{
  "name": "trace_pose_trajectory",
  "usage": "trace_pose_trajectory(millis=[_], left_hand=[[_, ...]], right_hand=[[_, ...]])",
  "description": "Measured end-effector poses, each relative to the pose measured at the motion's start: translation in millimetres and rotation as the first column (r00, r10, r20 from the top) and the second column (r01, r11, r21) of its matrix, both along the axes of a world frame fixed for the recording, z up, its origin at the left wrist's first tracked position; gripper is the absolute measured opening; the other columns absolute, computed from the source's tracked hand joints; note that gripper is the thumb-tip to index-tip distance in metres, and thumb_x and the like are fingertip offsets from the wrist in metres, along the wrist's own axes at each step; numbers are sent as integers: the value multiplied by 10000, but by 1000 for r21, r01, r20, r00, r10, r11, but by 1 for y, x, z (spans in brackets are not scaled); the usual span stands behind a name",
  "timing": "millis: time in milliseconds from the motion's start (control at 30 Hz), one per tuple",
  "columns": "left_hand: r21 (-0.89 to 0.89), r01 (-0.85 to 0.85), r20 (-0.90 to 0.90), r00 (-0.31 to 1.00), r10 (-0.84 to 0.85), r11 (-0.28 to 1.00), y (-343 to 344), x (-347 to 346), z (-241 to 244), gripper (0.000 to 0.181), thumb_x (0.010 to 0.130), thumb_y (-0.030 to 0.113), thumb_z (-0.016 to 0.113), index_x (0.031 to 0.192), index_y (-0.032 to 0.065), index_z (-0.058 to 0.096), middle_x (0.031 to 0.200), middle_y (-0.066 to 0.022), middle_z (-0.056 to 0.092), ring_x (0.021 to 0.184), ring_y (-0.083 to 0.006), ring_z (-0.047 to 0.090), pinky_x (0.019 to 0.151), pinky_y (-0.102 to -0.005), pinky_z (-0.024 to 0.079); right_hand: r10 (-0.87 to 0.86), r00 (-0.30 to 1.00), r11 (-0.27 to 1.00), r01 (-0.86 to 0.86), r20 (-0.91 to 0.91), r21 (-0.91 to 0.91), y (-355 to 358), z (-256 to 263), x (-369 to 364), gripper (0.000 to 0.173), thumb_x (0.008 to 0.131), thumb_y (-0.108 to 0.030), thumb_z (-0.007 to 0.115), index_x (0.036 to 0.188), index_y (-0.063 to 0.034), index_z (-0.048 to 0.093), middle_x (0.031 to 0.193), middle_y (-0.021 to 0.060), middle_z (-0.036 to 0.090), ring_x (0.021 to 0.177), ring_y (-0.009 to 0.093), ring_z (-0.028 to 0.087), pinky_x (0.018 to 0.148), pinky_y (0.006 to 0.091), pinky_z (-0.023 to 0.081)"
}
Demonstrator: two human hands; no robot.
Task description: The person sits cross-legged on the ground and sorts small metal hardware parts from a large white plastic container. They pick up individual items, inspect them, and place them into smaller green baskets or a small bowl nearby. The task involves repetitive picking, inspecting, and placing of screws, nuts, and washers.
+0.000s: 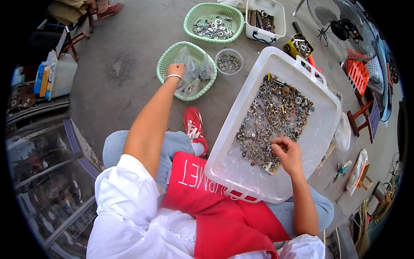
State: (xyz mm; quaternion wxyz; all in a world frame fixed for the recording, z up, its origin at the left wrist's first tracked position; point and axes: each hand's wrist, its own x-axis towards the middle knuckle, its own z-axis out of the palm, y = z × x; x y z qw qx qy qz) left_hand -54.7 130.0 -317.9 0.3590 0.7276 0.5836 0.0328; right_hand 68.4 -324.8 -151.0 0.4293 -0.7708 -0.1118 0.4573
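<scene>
My left hand (175, 69) is over the near side of a pale green plastic basket (160, 64), its arm stretched forward. Clear plastic bags (194, 69) with small metal parts lie in that basket. The back of this hand hides its fingertips. My right hand (287, 153) is bent above a heap of mixed screws and small hardware (275, 116), thumb near the curled fingers. Whether a small piece is between them is too small to tell. The heap spreads over a translucent white plastic tray (315, 142), which rests tilted on my lap.
Beyond the bags stand a round clear tub of screws (229, 62), another green basket (187, 24) with washers, and a white bin (280, 19) of metal pieces. At right are a yellow container (302, 45) and a fan (339, 29). A glass-topped case (48, 181) is at left.
</scene>
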Motion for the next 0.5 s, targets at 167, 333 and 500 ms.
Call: trace_pose_trajectory(millis=[167, 333, 500], left_hand=[[-640, -391, 315, 652, 690, 662, 8, 16, 24, 264, 870, 197, 458, 947, 12, 630, 668, -25, 515, 537, -126, 474, 468, -276, 426], [-828, -125, 490, 310, 815, 546, -59, 86, 140, 324, 960, 215, 340, 1014, -30, 545, 851, -94, 586, 722, -168, 562, 654, -302, 509], [-829, 494, 526, 528, 667, 262, -153, 71, 234, 477, 996, 283, 223, 1221, -97, 404, 1229, -235, 494, 1149, -317, 503, 988, -402, 442]], right_hand=[[-87, 996, 993, 88, -18, 72, 4, 5, -1, 157, 827, -19, 581, 975, 20, 614, 776, 37, 618, 667, 77, 571, 599, 214, 479], [-148, 972, 976, 173, -181, 134, 0, 11, 4, 152, 858, -50, 565, 987, 19, 604, 813, 38, 620, 708, 91, 592, 630, 223, 500], [-144, 961, 967, 188, -237, 174, 3, 25, 2, 145, 864, -50, 560, 985, 18, 602, 817, 46, 624, 728, 93, 603, 637, 223, 507]])
